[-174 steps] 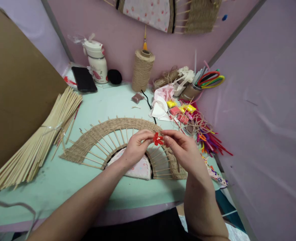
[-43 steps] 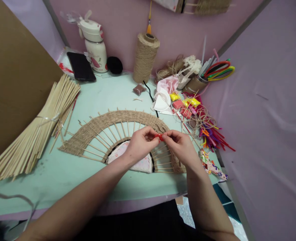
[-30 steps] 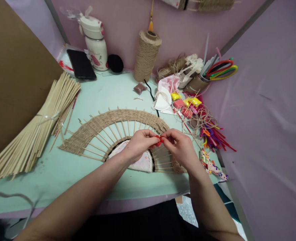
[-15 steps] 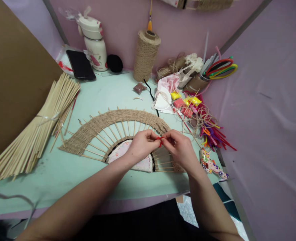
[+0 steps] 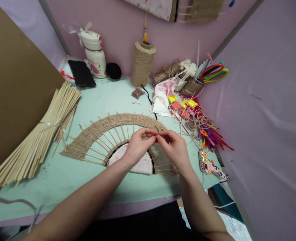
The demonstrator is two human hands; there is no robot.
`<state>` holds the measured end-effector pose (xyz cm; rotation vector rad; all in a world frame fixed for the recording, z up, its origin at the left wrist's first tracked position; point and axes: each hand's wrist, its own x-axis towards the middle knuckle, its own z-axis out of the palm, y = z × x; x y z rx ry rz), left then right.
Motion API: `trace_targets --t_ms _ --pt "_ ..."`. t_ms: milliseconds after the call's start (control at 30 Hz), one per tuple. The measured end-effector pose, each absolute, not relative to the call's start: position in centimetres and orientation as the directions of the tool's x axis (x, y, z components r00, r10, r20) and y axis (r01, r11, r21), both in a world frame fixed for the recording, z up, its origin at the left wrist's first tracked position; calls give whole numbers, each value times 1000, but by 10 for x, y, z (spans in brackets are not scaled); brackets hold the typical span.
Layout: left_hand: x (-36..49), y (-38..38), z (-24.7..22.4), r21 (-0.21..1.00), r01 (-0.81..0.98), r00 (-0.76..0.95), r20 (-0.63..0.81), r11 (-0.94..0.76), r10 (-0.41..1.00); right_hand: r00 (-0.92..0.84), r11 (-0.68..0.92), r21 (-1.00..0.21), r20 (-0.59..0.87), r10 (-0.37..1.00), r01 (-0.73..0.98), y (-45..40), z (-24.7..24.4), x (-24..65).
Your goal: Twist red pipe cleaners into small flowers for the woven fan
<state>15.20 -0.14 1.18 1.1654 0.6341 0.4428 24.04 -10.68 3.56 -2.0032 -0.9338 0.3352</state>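
Pinching a small red piece (image 5: 156,140) between the fingertips of left hand (image 5: 139,145) and right hand (image 5: 175,145), above the right side of the woven fan (image 5: 128,118), now mostly hiding the flower-like shape visible seconds earlier, suggesting close finger-shaping not yet finished.

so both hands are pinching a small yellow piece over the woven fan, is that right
Not yellow: the head view shows the small piece is red. The left hand and right hand are both pinching it over the woven fan.
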Motion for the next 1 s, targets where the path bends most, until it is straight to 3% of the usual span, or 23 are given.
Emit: trace_targets --t_ms 333,400,533,633,767,1000 --pt "149 -6 7 994 61 749 -103 88 654 568 -315 -617 268 778 721 -104 32 241" --pt "150 -4 7 992 63 749 -121 112 651 578 -305 -657 246 778 689 -104 32 243" --pt "154 1 10 940 64 727 -273 334 630 677 -314 -817 122 725 484 -105 33 249" --pt "156 3 11 897 37 702 -337 441 627 716 -311 -862 82 693 400 -105 32 250" --pt "154 3 10 913 9 704 -296 408 645 702 -264 -884 96 706 386 -101 26 245" --pt "150 3 11 980 24 706 -158 199 690 705 -280 -840 160 691 465 -94 22 242"
